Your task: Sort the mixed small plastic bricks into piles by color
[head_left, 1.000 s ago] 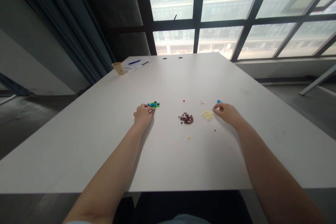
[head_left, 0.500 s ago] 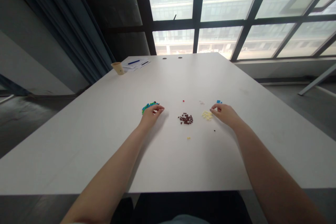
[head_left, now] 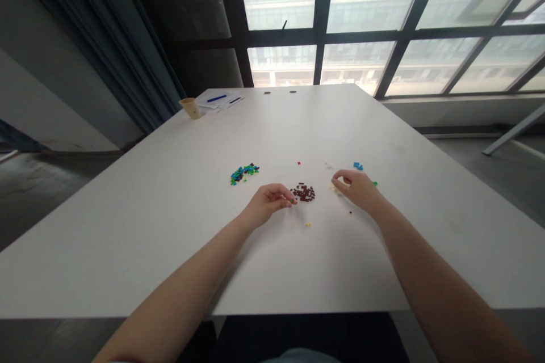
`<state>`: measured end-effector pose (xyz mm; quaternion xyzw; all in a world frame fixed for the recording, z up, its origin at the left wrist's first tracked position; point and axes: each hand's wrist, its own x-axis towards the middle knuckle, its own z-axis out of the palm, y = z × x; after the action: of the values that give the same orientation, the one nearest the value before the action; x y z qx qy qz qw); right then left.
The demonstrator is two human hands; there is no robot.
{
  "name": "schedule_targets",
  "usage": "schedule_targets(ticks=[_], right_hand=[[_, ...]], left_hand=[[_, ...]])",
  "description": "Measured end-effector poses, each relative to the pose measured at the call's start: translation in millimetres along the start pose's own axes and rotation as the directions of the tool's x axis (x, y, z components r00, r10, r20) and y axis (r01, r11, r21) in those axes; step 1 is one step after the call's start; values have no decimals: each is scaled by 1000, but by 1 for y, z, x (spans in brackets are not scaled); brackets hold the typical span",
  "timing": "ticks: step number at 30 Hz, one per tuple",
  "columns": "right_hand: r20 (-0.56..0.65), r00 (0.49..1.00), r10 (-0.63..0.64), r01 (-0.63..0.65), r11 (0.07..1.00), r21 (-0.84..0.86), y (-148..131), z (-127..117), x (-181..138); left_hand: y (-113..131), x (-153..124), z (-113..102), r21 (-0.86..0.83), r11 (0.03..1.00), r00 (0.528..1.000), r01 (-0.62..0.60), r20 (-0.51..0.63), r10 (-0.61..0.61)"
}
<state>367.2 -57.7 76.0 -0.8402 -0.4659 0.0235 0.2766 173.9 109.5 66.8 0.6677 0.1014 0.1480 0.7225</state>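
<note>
My left hand is closed in a pinch at the near-left edge of a pile of dark brown bricks. A tiny green brick shows between its fingertips. My right hand hovers over the pale yellow bricks and covers part of them. Its thumb and forefinger are pinched together; what they hold, if anything, is too small to make out. Left of my left hand lies a mixed heap of blue, green and brown bricks. Beyond my right hand are a few blue bricks.
Small groups lie on the white table: a red piece, whitish pieces, yellow pieces, a dark piece and green ones. A paper cup and papers with pens are at the far left.
My left hand has moved right and nearer from the mixed heap to the brown pile, with a green brick in its fingertips. My right hand has shifted slightly left over the pale yellow bricks.
</note>
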Motion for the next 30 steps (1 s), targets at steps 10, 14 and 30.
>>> schedule_targets(ticks=[10, 14, 30], right_hand=[[-308, 716, -627, 680, 726, 102, -54, 17, -23], [-264, 669, -695, 726, 687, 34, -64, 27, -27], [-235, 966, -106, 97, 994, -50, 21, -19, 3]], left_hand=[[-1, 0, 2, 25, 998, 999, 50, 18, -50], [-6, 0, 2, 63, 996, 996, 67, 48, -70], [-9, 5, -7, 143, 983, 992, 118, 26, -123]])
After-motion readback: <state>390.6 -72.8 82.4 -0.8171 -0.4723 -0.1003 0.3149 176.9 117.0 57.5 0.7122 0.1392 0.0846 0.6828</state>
